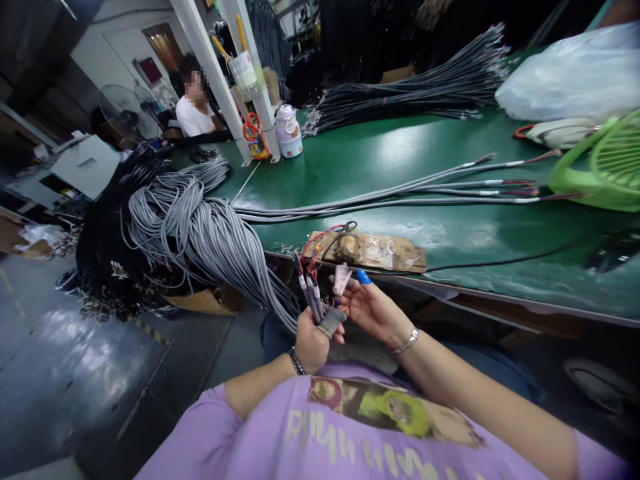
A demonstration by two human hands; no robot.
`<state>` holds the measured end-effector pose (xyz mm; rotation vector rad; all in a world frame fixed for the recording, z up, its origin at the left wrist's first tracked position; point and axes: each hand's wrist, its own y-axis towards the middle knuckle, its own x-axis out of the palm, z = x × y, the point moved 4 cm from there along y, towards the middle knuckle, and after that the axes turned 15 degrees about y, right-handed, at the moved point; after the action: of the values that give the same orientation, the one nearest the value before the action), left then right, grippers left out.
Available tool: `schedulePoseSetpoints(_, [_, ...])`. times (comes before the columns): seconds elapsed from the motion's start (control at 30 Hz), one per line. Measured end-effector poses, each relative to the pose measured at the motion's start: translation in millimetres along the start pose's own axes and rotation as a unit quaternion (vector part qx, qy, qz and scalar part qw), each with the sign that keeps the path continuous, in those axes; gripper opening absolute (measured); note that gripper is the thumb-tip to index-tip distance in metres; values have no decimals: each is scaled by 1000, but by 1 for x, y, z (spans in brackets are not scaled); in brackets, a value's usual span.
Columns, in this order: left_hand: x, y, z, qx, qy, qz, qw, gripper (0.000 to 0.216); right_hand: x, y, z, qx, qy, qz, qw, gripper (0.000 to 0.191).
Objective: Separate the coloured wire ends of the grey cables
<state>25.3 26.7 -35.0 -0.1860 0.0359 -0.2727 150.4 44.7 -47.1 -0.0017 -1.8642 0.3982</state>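
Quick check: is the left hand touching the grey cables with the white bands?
Touching. The head view shows the left hand closed around the grey cables, their banded ends sticking up out of the grip.

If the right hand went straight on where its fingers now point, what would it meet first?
The right hand would probably meet the grey cables held in the left hand; exact depth is unclear.
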Motion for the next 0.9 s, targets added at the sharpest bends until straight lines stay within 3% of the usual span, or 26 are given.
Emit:
schedulePoseSetpoints(0.2, [5, 7, -7, -5, -1, -52, 999, 46, -17, -16, -19, -61, -145, 23, 987, 35])
schedulePoseSetpoints(0.37, [5, 7, -11, -23, 52, -75, 996, 47, -25, -39, -36, -142, -304, 61, 940, 37])
schedulePoseSetpoints(0.57, [8, -3, -21, -23, 166, -160, 973, 46, -5, -67, -25, -175, -450, -6, 875, 40])
schedulePoseSetpoints(0.7, [9, -10, -27, 11, 193, -232, 953, 43, -6, -77, -18, -233, -495, 6, 837, 34])
schedulePoseSetpoints(0.8, [6, -14, -27, 38, 187, -243, 951, 42, -10, -78, -15, -253, -521, -4, 816, 30])
schedulePoseSetpoints(0.9, [3, -16, -23, 54, 192, -242, 949, 40, -3, -76, -9, -243, -557, -71, 791, 26])
